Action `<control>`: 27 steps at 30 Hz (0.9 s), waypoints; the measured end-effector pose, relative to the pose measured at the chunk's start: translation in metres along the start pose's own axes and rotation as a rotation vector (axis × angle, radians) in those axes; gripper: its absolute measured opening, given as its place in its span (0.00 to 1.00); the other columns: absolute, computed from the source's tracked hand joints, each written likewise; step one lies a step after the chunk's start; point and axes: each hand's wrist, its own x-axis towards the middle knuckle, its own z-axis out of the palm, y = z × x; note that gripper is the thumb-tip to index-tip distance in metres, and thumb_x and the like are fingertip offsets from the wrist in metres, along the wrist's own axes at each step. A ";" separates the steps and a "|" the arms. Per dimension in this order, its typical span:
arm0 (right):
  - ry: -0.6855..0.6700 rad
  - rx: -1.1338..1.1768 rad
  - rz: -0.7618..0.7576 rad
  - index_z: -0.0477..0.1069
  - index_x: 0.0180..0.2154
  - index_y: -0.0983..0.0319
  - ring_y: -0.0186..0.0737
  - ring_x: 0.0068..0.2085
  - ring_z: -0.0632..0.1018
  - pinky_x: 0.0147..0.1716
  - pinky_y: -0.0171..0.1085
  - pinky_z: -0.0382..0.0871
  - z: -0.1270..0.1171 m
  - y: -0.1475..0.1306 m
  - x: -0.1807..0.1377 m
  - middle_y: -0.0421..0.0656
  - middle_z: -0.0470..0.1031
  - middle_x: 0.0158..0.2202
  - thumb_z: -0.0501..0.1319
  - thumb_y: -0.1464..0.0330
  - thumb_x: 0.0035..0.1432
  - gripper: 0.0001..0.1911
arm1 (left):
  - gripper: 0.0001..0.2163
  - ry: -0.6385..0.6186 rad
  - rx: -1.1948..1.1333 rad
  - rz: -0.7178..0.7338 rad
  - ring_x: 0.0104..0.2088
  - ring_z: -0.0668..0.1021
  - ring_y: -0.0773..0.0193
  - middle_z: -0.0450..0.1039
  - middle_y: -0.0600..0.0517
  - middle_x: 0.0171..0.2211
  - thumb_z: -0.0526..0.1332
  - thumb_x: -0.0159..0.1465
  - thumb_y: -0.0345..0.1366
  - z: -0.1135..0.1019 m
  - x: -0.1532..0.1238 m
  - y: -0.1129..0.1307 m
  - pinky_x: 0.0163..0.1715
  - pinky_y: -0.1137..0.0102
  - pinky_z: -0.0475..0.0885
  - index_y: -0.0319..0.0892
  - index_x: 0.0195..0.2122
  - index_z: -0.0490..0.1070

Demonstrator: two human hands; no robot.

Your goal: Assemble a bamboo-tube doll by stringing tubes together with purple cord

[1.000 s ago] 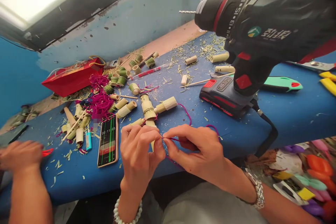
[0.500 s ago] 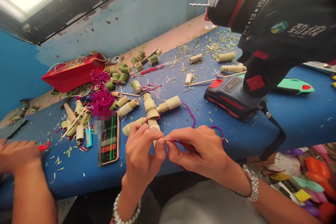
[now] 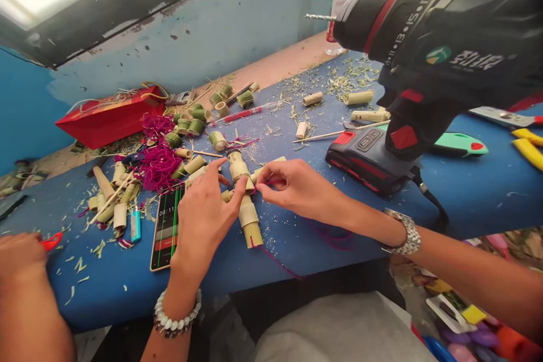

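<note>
A cross-shaped figure of joined bamboo tubes lies on the blue table between my hands. My left hand rests on it with spread fingers, holding its middle. My right hand pinches a magenta cord against the figure's joint, and the fingers hide the side arm. The cord trails from the figure's lower end across the table edge. Another loop of it lies under my right forearm. A person's hand at the far left is beside red-handled scissors.
A cordless drill stands on its battery at the right. Nearby are a green knife and yellow-handled pliers. A phone, magenta fibres, a red paper bag, bamboo pieces and shavings cover the left table.
Both my hands have dropped from holding the cord in the air above the figure onto the figure itself. The cord now runs to its joint. The view has shifted slightly.
</note>
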 end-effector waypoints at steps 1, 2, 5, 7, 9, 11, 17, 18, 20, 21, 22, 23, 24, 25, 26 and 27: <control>-0.023 0.000 0.045 0.77 0.32 0.64 0.27 0.24 0.63 0.28 0.30 0.57 0.003 0.003 0.002 0.33 0.67 0.22 0.64 0.75 0.59 0.04 | 0.25 -0.029 -0.015 -0.002 0.42 0.82 0.48 0.81 0.49 0.41 0.58 0.71 0.54 0.002 0.000 0.000 0.34 0.64 0.68 0.48 0.64 0.65; -0.029 -0.012 0.073 0.77 0.32 0.64 0.27 0.25 0.64 0.28 0.31 0.57 0.006 0.005 0.003 0.34 0.69 0.23 0.64 0.75 0.58 0.04 | 0.26 -0.055 -0.038 -0.005 0.42 0.82 0.48 0.81 0.49 0.41 0.58 0.71 0.54 0.005 0.000 0.000 0.35 0.63 0.69 0.48 0.65 0.64; -0.006 -0.064 0.079 0.78 0.32 0.64 0.28 0.26 0.66 0.30 0.31 0.58 0.012 0.010 0.004 0.35 0.72 0.24 0.65 0.75 0.59 0.04 | 0.27 -0.108 -0.127 -0.034 0.42 0.82 0.49 0.80 0.49 0.42 0.58 0.71 0.53 0.009 0.002 0.000 0.37 0.62 0.71 0.49 0.67 0.61; 0.014 -0.073 0.068 0.79 0.34 0.64 0.30 0.28 0.70 0.31 0.31 0.59 0.014 0.013 0.006 0.37 0.76 0.27 0.65 0.75 0.59 0.04 | 0.27 -0.129 -0.183 -0.043 0.42 0.82 0.51 0.80 0.50 0.41 0.57 0.71 0.53 0.010 0.004 -0.003 0.38 0.62 0.72 0.50 0.68 0.60; 0.035 -0.067 0.062 0.79 0.35 0.64 0.31 0.30 0.73 0.32 0.31 0.61 0.014 0.016 0.007 0.39 0.78 0.29 0.64 0.75 0.61 0.04 | 0.28 -0.149 -0.230 -0.039 0.41 0.82 0.51 0.79 0.51 0.40 0.58 0.70 0.53 0.011 0.007 -0.006 0.40 0.61 0.72 0.50 0.68 0.60; 0.059 -0.060 0.046 0.78 0.36 0.64 0.31 0.29 0.73 0.31 0.31 0.61 0.014 0.019 0.010 0.38 0.78 0.29 0.64 0.75 0.61 0.03 | 0.27 -0.168 -0.274 -0.033 0.40 0.81 0.53 0.78 0.51 0.39 0.58 0.69 0.52 0.012 0.009 -0.011 0.40 0.61 0.72 0.51 0.67 0.61; 0.112 -0.108 -0.123 0.75 0.34 0.63 0.26 0.22 0.61 0.25 0.30 0.55 0.015 0.020 0.014 0.32 0.69 0.22 0.65 0.75 0.62 0.03 | 0.25 -0.221 -0.496 -0.004 0.38 0.81 0.58 0.77 0.52 0.38 0.57 0.71 0.51 0.013 0.013 -0.023 0.38 0.65 0.73 0.55 0.67 0.62; 0.109 -0.135 -0.151 0.75 0.35 0.63 0.26 0.22 0.60 0.25 0.31 0.54 0.016 0.020 0.014 0.32 0.69 0.22 0.65 0.75 0.62 0.03 | 0.24 -0.221 -0.510 0.008 0.38 0.81 0.58 0.77 0.52 0.38 0.57 0.71 0.51 0.013 0.013 -0.024 0.38 0.65 0.73 0.55 0.67 0.62; 0.102 -0.194 -0.190 0.76 0.35 0.63 0.26 0.21 0.60 0.24 0.31 0.54 0.018 0.020 0.013 0.32 0.69 0.23 0.64 0.75 0.63 0.03 | 0.23 -0.215 -0.515 0.027 0.37 0.81 0.59 0.77 0.52 0.38 0.57 0.72 0.50 0.013 0.014 -0.026 0.38 0.66 0.73 0.56 0.67 0.64; 0.104 -0.219 -0.203 0.76 0.36 0.63 0.26 0.21 0.61 0.23 0.31 0.54 0.019 0.021 0.013 0.33 0.69 0.23 0.64 0.75 0.63 0.03 | 0.23 -0.210 -0.515 0.037 0.36 0.81 0.59 0.77 0.52 0.38 0.56 0.72 0.50 0.013 0.014 -0.027 0.37 0.66 0.73 0.56 0.67 0.65; 0.112 -0.239 -0.211 0.75 0.36 0.63 0.26 0.21 0.61 0.22 0.31 0.54 0.020 0.022 0.012 0.33 0.70 0.23 0.64 0.75 0.63 0.03 | 0.22 -0.201 -0.514 0.044 0.36 0.80 0.60 0.77 0.52 0.38 0.56 0.72 0.51 0.013 0.014 -0.028 0.36 0.66 0.73 0.56 0.66 0.66; 0.123 -0.258 -0.217 0.75 0.36 0.63 0.26 0.20 0.61 0.22 0.31 0.54 0.021 0.022 0.012 0.32 0.70 0.23 0.64 0.75 0.63 0.03 | 0.22 -0.192 -0.512 0.050 0.35 0.80 0.60 0.78 0.52 0.38 0.56 0.72 0.51 0.014 0.014 -0.028 0.35 0.66 0.73 0.56 0.65 0.68; 0.130 -0.274 -0.218 0.75 0.36 0.62 0.26 0.20 0.60 0.21 0.31 0.53 0.022 0.023 0.012 0.32 0.70 0.23 0.64 0.75 0.63 0.03 | 0.21 -0.181 -0.511 0.055 0.35 0.80 0.60 0.78 0.52 0.39 0.56 0.72 0.52 0.015 0.014 -0.029 0.35 0.66 0.73 0.57 0.65 0.68; 0.134 -0.287 -0.219 0.74 0.36 0.61 0.26 0.19 0.60 0.20 0.32 0.53 0.023 0.024 0.011 0.32 0.70 0.23 0.64 0.74 0.64 0.04 | 0.21 -0.169 -0.512 0.061 0.35 0.81 0.60 0.78 0.52 0.39 0.56 0.72 0.52 0.015 0.014 -0.030 0.35 0.66 0.73 0.57 0.64 0.69; 0.131 -0.295 -0.219 0.74 0.36 0.61 0.26 0.19 0.60 0.20 0.32 0.52 0.023 0.024 0.011 0.32 0.70 0.22 0.63 0.74 0.64 0.04 | 0.21 -0.160 -0.516 0.065 0.35 0.81 0.59 0.78 0.51 0.39 0.57 0.72 0.52 0.016 0.014 -0.031 0.35 0.66 0.73 0.58 0.64 0.69; 0.127 -0.300 -0.221 0.74 0.36 0.60 0.26 0.18 0.59 0.19 0.32 0.52 0.023 0.024 0.011 0.32 0.71 0.22 0.63 0.74 0.64 0.04 | 0.21 -0.152 -0.524 0.069 0.35 0.81 0.59 0.78 0.51 0.39 0.57 0.72 0.51 0.017 0.013 -0.031 0.35 0.66 0.74 0.58 0.64 0.69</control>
